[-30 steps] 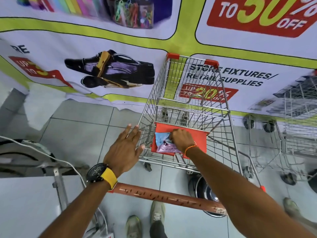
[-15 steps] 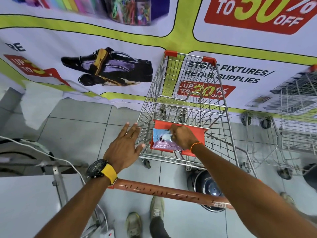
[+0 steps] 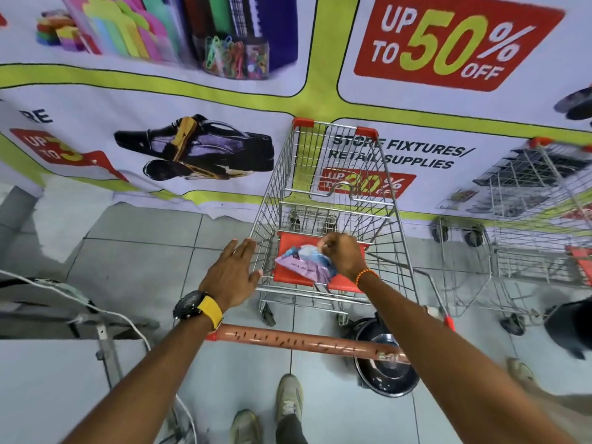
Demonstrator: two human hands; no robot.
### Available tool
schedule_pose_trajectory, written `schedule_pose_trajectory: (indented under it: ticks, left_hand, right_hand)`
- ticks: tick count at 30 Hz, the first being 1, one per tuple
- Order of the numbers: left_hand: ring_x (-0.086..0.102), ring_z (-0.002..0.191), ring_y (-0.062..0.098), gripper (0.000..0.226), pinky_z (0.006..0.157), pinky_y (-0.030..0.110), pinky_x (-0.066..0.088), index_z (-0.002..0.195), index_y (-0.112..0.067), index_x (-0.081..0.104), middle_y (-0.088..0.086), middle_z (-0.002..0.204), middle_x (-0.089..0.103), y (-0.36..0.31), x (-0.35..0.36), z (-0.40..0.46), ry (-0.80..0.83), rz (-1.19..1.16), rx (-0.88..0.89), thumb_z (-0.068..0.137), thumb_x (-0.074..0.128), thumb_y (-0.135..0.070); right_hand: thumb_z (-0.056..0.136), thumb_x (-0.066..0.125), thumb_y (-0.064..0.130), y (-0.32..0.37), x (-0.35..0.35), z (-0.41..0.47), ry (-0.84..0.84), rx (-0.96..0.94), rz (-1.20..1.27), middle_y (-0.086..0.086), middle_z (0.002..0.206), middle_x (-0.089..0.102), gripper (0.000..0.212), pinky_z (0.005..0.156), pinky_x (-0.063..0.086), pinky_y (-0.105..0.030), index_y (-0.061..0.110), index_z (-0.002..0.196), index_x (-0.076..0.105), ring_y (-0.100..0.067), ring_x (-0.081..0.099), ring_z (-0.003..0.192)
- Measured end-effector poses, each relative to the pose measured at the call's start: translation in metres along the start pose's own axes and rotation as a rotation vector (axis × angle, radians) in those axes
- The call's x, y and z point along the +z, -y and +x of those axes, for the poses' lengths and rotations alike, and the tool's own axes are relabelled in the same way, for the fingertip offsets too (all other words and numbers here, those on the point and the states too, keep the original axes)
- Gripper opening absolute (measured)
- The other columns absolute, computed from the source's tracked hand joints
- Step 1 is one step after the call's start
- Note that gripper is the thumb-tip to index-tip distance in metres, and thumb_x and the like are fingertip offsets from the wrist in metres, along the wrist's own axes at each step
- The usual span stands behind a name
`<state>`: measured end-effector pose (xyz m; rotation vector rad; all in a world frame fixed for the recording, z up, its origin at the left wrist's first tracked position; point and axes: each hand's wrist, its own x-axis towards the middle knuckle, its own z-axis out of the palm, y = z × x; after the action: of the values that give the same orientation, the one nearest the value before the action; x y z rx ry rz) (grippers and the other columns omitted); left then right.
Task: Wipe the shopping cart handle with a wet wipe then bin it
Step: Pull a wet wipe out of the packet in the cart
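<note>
Since a second ago the right hand [image 3: 342, 253] has lifted slightly off the wipes packet [image 3: 304, 262] and now pinches at its top, thumb and fingers closed together over the far end; a small pale bit shows at the fingertips, too blurred to say whether it is a wipe or the flap. A thin orange bead bracelet rings that wrist. The left hand [image 3: 232, 274] has barely shifted: it is spread flat, fingers apart and gripping nothing, fingertips touching the wire rim of the cart's near-left side. A black watch on a yellow strap [image 3: 200, 307] sits on its wrist.

The packet is soft, crinkled plastic in lilac and pale blue, lying tilted on the smooth red plastic seat flap [image 3: 347, 285] inside the shopping cart [image 3: 288, 174], a basket of thin bright steel wire with red corner caps. The cart handle [image 3: 304, 341], a round orange-red bar with dark scuffs, runs across near the person, under both forearms and touched by neither hand. Glossy grey floor tiles [image 3: 141, 251] lie below, and a printed sale banner [image 3: 448, 46] hangs on the far side. A second wire cart [image 3: 538, 225] stands to the right.
</note>
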<state>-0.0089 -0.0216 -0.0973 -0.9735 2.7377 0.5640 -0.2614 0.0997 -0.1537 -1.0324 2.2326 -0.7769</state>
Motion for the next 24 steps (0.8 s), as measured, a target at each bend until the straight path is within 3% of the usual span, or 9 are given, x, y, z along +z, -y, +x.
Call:
schedule_pose_trajectory:
  ticks: [3,5,8,11,15,19,24]
  left_hand:
    - [0.014,0.148,0.03,0.068,0.116,0.04,0.026,0.151,-0.009,0.018,0.008,0.16,0.026,-0.006,0.003,-0.004,-0.009,-0.026,0.002,0.096,0.045,-0.038]
    - [0.014,0.148,0.03,0.068,0.114,0.041,0.029,0.151,-0.009,0.018,0.008,0.159,0.026,-0.008,0.006,-0.006,-0.014,-0.028,0.006,0.095,0.045,-0.037]
    - [0.011,0.148,0.029,0.069,0.112,0.042,0.033,0.152,-0.012,0.015,0.006,0.16,0.023,-0.008,0.012,-0.007,-0.008,-0.042,-0.009,0.095,0.045,-0.038]
    - [0.012,0.148,0.03,0.071,0.111,0.043,0.035,0.152,-0.012,0.014,0.007,0.161,0.023,-0.007,0.017,-0.009,-0.006,-0.063,-0.008,0.094,0.046,-0.038]
    - [0.013,0.148,0.03,0.073,0.11,0.043,0.037,0.152,-0.013,0.015,0.007,0.16,0.024,-0.008,0.02,-0.011,-0.023,-0.084,-0.002,0.093,0.048,-0.039]
    - [0.013,0.148,0.03,0.073,0.111,0.044,0.037,0.152,-0.013,0.015,0.008,0.16,0.024,-0.007,0.02,-0.01,-0.031,-0.092,0.002,0.093,0.049,-0.038]
    - [0.015,0.148,0.031,0.073,0.109,0.043,0.039,0.152,-0.013,0.016,0.009,0.16,0.025,-0.006,0.02,-0.009,-0.043,-0.077,0.013,0.092,0.05,-0.038]
  right_hand:
    - [0.085,0.058,-0.012,-0.009,0.004,0.003,0.076,0.015,-0.063,-0.009,0.082,0.072,0.038,0.077,0.055,-0.037,0.022,0.069,0.068,-0.02,0.063,0.076]
    - [0.083,0.057,-0.014,-0.017,0.011,0.009,0.08,-0.039,-0.126,-0.007,0.079,0.074,0.049,0.076,0.059,-0.044,0.031,0.065,0.063,-0.022,0.068,0.076]
    - [0.085,0.062,-0.015,-0.02,0.019,0.016,0.155,-0.056,-0.199,-0.013,0.099,0.078,0.032,0.086,0.059,-0.04,0.014,0.087,0.076,-0.028,0.072,0.092]
    - [0.084,0.064,-0.018,-0.015,0.026,0.02,0.158,-0.106,-0.296,-0.016,0.116,0.075,0.034,0.091,0.055,-0.034,0.004,0.107,0.075,-0.029,0.069,0.105]
    - [0.084,0.068,-0.013,-0.009,0.026,0.02,0.128,-0.15,-0.383,-0.016,0.111,0.075,0.026,0.089,0.06,-0.04,0.003,0.103,0.076,-0.029,0.07,0.101]
    - [0.087,0.072,-0.005,-0.006,0.023,0.018,0.136,-0.112,-0.417,-0.017,0.102,0.075,0.013,0.08,0.058,-0.033,0.0,0.099,0.074,-0.028,0.072,0.092]
    - [0.092,0.064,-0.005,-0.003,0.013,0.015,0.183,-0.158,-0.507,-0.019,0.112,0.066,0.022,0.088,0.054,-0.039,-0.002,0.112,0.069,-0.035,0.064,0.105]
